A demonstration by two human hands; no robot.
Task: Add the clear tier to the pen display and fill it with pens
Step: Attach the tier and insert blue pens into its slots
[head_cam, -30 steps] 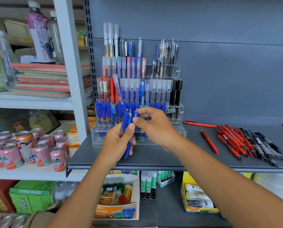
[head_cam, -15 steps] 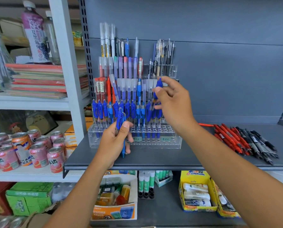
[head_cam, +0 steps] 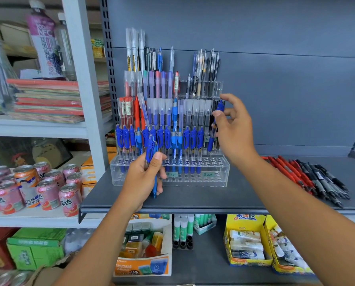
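The stepped pen display [head_cam: 173, 89] stands on the grey shelf [head_cam: 244, 195]. Its clear front tier [head_cam: 215, 178] has rows of holes; a row of blue pens [head_cam: 160, 139] fills the back row from the left, and holes at the right end are open. My right hand [head_cam: 232, 129] pinches one blue pen [head_cam: 213, 131] upright, its tip just above the tier's right end. My left hand [head_cam: 145, 178] grips a small bunch of blue pens [head_cam: 151, 153] in front of the tier's left half.
Loose red pens [head_cam: 286, 172] and black pens [head_cam: 325, 180] lie on the shelf at right. Soda cans [head_cam: 46, 190] and stacked notebooks [head_cam: 48, 100] fill the white rack at left. Boxes of glue and erasers sit on the shelf below.
My right hand took one blue pen from the bunch, lifted it and carried it right to the tier's right end. The left hand stayed low with the remaining pens.
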